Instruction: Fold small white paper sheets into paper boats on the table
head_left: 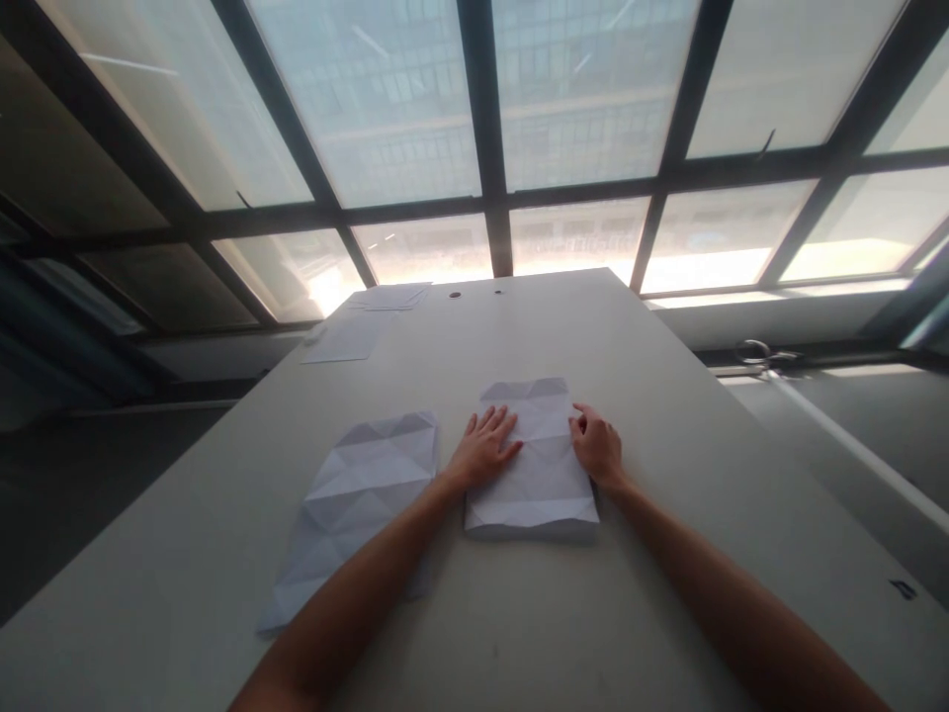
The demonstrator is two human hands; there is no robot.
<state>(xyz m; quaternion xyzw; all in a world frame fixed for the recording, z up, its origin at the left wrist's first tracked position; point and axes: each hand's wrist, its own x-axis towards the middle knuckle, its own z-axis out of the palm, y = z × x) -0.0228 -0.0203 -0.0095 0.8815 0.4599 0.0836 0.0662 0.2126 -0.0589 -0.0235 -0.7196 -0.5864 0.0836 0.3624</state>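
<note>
In the head view, you are leaning your left hand on a creased white paper, palm down and fingers spread apart; this hand is lying flat on the left part of the paper and is gripping nothing. You are keeping your right hand at the paper's right edge, its fingers curled in and its thumb side turned toward the sheet. Whether those fingers are pinching the edge or only touching it, you cannot tell from here.

The paper is lying on the white table, in front of you and between your two hands. It is showing fold lines across its face, with a narrow folded strip along its far end and another along its near end.

Just to its left, a second creased paper is resting on the table, and your left forearm is crossing over its near right part. It is showing a pattern of slanting and crosswise creases.

Well apart from your hands, at the far left corner, flat sheets are lying on the tabletop. Two small round holes are showing near the far edge. Beyond the table, large windows are standing in dark frames, and a dark curtain is hanging at the left.
</note>
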